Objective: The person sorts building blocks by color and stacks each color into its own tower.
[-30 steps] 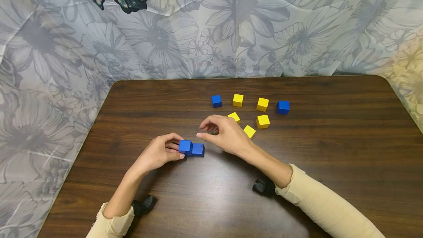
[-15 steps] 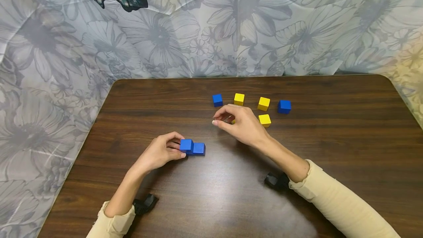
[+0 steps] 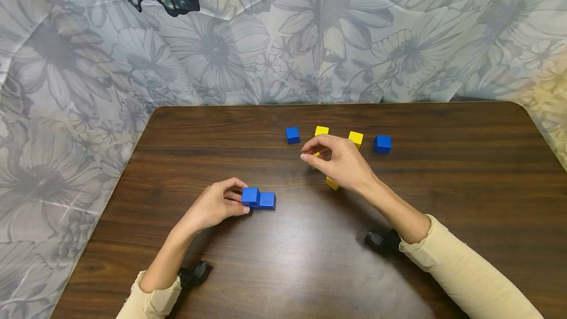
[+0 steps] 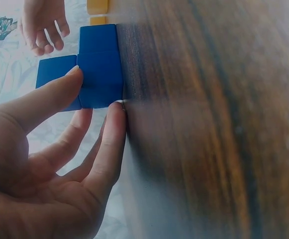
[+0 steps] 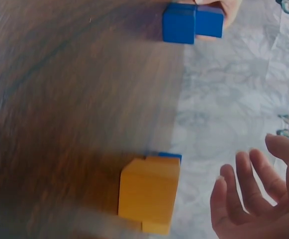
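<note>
Head view: the left hand point(image 3: 214, 206) is at the left end of a group of three blue blocks on the dark wood-patterned surface point(image 3: 283, 265). The upper blue block point(image 3: 250, 195) sits on one lower block, mostly hidden in this view; the lower-right blue block point(image 3: 267, 201) adjoins it. The left grip is clamped on the group, thumb on the near side, forefinger toward the far side. The right hand point(image 3: 347, 164) hangs above the yellow blocks, farther right; its grip is apart, thumb and forefinger separated. The near yellow block point(image 3: 331, 184), the far-left yellow block point(image 3: 321, 130) and the far-right yellow block point(image 3: 356, 138) are partly covered by that hand. Toward the far edge stand a left blue block point(image 3: 293, 136) and a right blue block point(image 3: 382, 144).

Left wrist view: the left thumb tip presses at the seam between upper and lower blocks; a fingertip touches the lower block beside the surface.

Right wrist view: the right fingers are spread and raised off the yellow blocks, which overlap in line of sight. The blue group appears beyond, the left hand partly visible behind it.
</note>
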### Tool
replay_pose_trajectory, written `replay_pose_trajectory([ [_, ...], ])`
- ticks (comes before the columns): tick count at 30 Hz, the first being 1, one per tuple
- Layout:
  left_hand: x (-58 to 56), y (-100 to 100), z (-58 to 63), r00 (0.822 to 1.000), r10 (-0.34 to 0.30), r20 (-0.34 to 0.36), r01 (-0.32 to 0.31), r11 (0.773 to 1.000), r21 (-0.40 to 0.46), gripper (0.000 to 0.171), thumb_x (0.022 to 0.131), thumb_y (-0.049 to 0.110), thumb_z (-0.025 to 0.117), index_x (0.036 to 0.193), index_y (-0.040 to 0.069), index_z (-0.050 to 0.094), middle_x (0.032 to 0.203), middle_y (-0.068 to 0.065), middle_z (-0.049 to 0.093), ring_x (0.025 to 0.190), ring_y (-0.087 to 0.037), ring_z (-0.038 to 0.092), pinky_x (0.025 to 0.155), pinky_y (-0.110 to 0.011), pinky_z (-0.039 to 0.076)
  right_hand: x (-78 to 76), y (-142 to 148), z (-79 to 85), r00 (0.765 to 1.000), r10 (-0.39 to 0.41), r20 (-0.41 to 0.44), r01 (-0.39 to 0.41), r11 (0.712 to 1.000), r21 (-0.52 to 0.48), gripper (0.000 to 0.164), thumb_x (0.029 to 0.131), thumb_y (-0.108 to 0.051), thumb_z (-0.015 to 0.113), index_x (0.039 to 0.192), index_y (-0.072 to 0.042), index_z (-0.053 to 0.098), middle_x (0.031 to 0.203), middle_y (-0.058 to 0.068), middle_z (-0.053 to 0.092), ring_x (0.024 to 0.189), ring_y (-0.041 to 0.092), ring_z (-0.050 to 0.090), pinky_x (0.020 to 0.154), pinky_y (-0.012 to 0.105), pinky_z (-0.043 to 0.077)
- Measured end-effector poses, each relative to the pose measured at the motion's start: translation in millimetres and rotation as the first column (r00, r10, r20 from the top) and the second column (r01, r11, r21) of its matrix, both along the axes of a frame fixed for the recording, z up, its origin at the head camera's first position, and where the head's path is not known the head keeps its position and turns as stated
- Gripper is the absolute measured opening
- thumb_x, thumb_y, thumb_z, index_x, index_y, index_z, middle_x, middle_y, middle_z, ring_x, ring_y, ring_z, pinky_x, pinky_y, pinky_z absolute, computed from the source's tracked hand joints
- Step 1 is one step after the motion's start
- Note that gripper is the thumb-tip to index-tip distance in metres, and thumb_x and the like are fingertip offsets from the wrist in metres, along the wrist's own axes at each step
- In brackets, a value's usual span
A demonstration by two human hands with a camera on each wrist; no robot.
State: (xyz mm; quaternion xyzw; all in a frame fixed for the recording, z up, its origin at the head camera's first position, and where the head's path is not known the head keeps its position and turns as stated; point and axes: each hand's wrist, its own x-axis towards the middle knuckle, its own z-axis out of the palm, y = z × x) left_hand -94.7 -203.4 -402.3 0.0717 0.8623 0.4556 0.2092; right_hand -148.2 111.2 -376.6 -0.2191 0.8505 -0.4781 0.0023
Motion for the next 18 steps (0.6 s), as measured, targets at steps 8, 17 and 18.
replay_pose_trajectory([
  [8, 1.0, 1, -0.2, 1.0, 0.006, 0.004, -0.006, 1.0, 0.01, 0.045, 0.081, 0.006, 0.083, 0.121, 0.004, 0.062, 0.107, -0.012, 0.069, 0.096, -0.023, 0.068, 0.077, -0.034, 0.058, -3.4, 15, 1.8, 0.999, -0.03, -0.025, 0.031, 0.999, 0.035, 0.013, 0.093, -0.02, 0.072, 0.103, -0.011, 0.072, 0.097, -0.006, 0.07, 0.088, 0.01, 0.066, 0.079, 0.031, 0.055],
  [17, 0.0, 1, -0.7, 1.0, 0.0, -0.027, -0.001, 1.0, -0.03, 0.042, 0.081, 0.009, 0.083, 0.119, 0.006, 0.064, 0.106, -0.01, 0.07, 0.096, -0.022, 0.068, 0.077, -0.034, 0.057, -7.3, 33, 4.0, 0.998, -0.047, -0.036, 0.049, 0.996, 0.078, 0.017, 0.095, -0.025, 0.07, 0.107, -0.013, 0.072, 0.101, -0.005, 0.071, 0.091, 0.014, 0.066, 0.079, 0.033, 0.055],
  [18, -0.2, 2, -0.6, 1.0, -0.002, -0.03, 0.001, 1.0, -0.028, 0.042, 0.081, 0.01, 0.083, 0.119, 0.005, 0.064, 0.106, -0.01, 0.07, 0.096, -0.022, 0.068, 0.077, -0.035, 0.057, -7.7, 36, 4.1, 0.998, -0.051, -0.036, 0.054, 0.995, 0.087, 0.018, 0.095, -0.026, 0.07, 0.107, -0.012, 0.072, 0.102, -0.005, 0.071, 0.092, 0.014, 0.066, 0.079, 0.033, 0.054],
])
